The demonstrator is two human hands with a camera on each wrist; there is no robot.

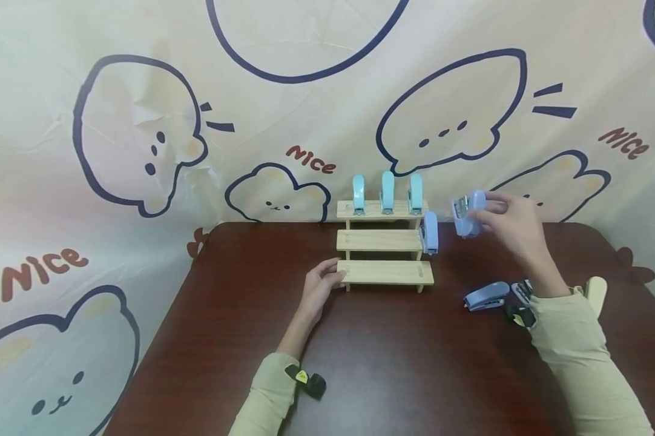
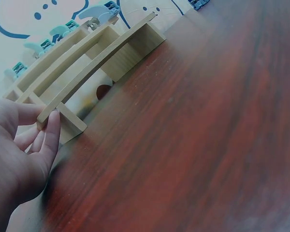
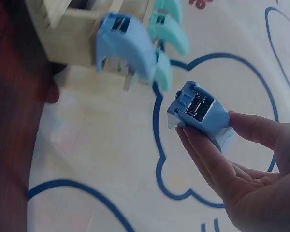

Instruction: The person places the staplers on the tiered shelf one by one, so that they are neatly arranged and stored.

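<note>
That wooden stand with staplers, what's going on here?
A person's left hand grips the bottom shelf of the wooden stand at its left end, while the right hand holds a blue stapler in mid-air beside it. Three teal staplers stand on the top shelf, and a second blue stapler sits at the right end of the middle shelf. A third blue stapler lies on the table.

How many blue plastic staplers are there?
4: one at the right end of the pale wooden rack's middle step; another in the right hand; a third on the red-brown table; a fourth alongside, partly hidden by the right arm. More may be hidden.
</note>
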